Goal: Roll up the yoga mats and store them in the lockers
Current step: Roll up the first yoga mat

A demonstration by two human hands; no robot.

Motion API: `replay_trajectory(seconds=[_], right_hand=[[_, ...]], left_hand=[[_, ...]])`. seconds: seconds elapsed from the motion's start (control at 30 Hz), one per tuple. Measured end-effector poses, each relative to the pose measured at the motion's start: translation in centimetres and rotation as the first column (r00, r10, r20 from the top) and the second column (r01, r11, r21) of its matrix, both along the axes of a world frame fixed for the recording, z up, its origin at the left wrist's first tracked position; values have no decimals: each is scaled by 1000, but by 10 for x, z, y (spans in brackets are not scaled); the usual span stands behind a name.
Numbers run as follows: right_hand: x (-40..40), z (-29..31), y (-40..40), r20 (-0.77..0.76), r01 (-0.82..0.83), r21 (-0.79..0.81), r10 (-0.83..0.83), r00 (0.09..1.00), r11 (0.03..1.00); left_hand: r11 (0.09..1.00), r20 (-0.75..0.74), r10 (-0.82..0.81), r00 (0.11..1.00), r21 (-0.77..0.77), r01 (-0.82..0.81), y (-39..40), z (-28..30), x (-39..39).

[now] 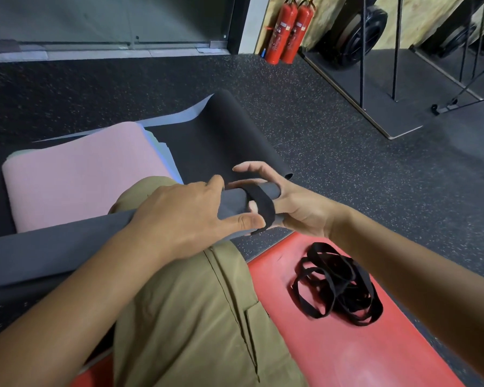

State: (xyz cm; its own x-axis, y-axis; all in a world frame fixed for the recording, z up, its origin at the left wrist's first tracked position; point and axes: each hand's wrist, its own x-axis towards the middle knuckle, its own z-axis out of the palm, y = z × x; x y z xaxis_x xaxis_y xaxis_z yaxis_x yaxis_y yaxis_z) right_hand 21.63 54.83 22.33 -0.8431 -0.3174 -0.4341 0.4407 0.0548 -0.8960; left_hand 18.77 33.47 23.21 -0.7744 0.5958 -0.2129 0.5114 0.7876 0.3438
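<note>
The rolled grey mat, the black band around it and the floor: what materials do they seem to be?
The rolled grey yoga mat looks like matte foam or rubber: dull and glare-free. The flat black band seems to be woven elastic or fabric, since it wraps limply around the roll. The dark speckled floor looks like rubber gym flooring, with pale flecks in a black base.

left hand (187,216) gripping rolled grey mat (67,247), right hand (288,199) stretching black band (260,205)

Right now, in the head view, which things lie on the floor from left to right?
Pink mat → flat black mat → pile of black straps on the red mat. The fire extinguishers stand far back and are left out.
</note>
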Motion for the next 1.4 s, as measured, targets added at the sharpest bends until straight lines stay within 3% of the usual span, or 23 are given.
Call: replay_trajectory(seconds=[0.13,0.27,0.33,0.43,0.6,0.77,1.0,1.4], right_hand=[[-3,10,-4,-94,42,156,-27,995,987],[-9,18,-13,-260,12,466,123,958,885],[-8,17,-16,-307,56,502,117,945,863],[3,9,-18,-332,158,398,-18,943,904],[34,-24,-17,-208,370,-11,-364,908,929],[50,-48,-25,-61,363,-340,-406,912,868],[41,-38,-29,-117,342,-244,-377,919,908],[30,-14,-42,-229,268,-230,-320,920,936]], left_hand=[[999,36,36,999,21,-37,-2,0,0],[999,47,30,998,-27,-28,2,4,2],[998,61,45,997,-37,-42,2,6,3],[997,78,64,995,-58,-60,0,8,3],[997,94,64,994,-39,-60,-1,10,2],[998,93,63,994,-2,-63,-4,15,3],[996,142,60,988,61,-69,-11,10,1],[984,242,48,969,156,-88,-85,10,-1]])
